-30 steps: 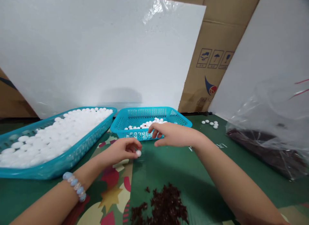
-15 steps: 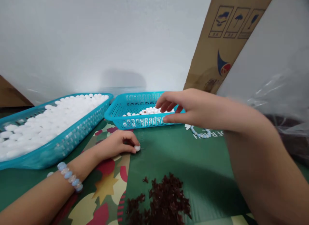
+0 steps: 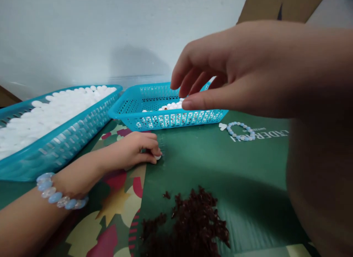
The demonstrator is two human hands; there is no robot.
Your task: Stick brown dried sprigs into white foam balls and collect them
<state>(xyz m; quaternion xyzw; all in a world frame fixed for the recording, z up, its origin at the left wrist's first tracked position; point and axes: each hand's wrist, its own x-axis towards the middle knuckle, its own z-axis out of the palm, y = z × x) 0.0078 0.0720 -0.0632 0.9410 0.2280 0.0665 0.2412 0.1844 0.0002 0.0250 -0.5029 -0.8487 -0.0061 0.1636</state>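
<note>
My left hand (image 3: 135,149) rests on the green mat, with thumb and fingertips pinched on a small white ball (image 3: 158,157). A blue and clear bead bracelet (image 3: 56,196) circles that wrist. Above the right end of a shallow turquoise basket (image 3: 121,108) hovers my right hand (image 3: 220,71), fingers curved and apart from the thumb, nothing seen between them. Inside this basket lie white balls (image 3: 174,105), one showing a small brown star-like piece (image 3: 166,108). Nearer to me is a pile of small dark brown pieces (image 3: 193,222), several of them star-shaped.
A bigger turquoise basket (image 3: 74,130) full of white balls stands at the left. A pale blue bead bracelet (image 3: 241,131) with a white tag lies on the green mat (image 3: 193,150) at right. Behind are a whitish wall (image 3: 82,32) and cardboard (image 3: 278,6).
My right hand appears higher and larger, closer to the camera, still with its fingers apart. The left hand keeps the ball pinched at about the same place. The view has shifted slightly.
</note>
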